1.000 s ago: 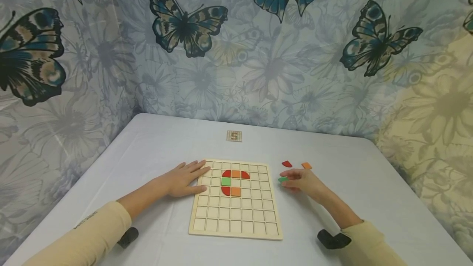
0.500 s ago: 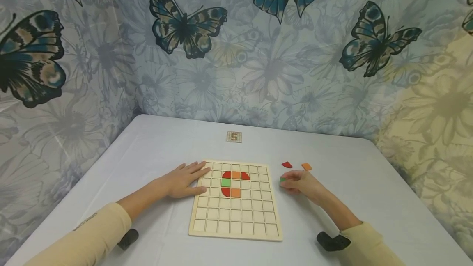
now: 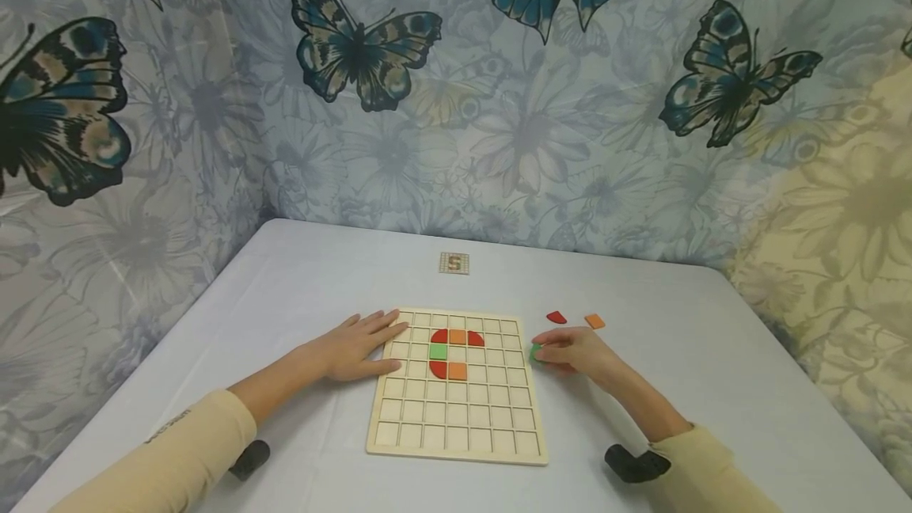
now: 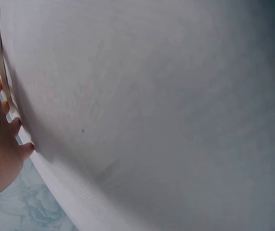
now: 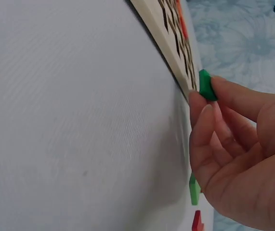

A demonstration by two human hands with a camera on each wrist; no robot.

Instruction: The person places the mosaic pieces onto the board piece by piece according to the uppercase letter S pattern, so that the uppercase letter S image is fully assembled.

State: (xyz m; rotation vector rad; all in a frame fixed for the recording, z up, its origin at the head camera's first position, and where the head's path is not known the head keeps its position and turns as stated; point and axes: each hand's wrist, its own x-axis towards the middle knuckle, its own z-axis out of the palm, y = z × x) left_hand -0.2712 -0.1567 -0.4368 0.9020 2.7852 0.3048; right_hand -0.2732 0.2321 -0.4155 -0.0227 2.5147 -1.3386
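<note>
My right hand (image 3: 580,355) pinches a small green tile (image 5: 206,85) between thumb and fingertips, just off the right edge of a wooden grid board (image 3: 466,416). My left hand (image 3: 359,348) lies spread with its fingertips on the board's left edge. Set in the upper part of the grid are red quarter-round tiles (image 3: 438,370), orange square tiles (image 3: 457,371) and a green square tile (image 3: 438,351), forming a partial ring. In the left wrist view only the side of the left hand (image 4: 0,139) shows, beside the board's edge.
Beyond the right hand lie a red quarter-round tile (image 3: 556,317) and an orange tile (image 3: 594,321). Another green tile (image 5: 194,189) shows under that hand in the right wrist view. A small patterned card (image 3: 454,263) lies at the back of the white table (image 3: 321,260).
My right hand has shifted slightly left, toward the board, and the pinched green tile has turned and come back into clearer view. The left hand has stayed put.
</note>
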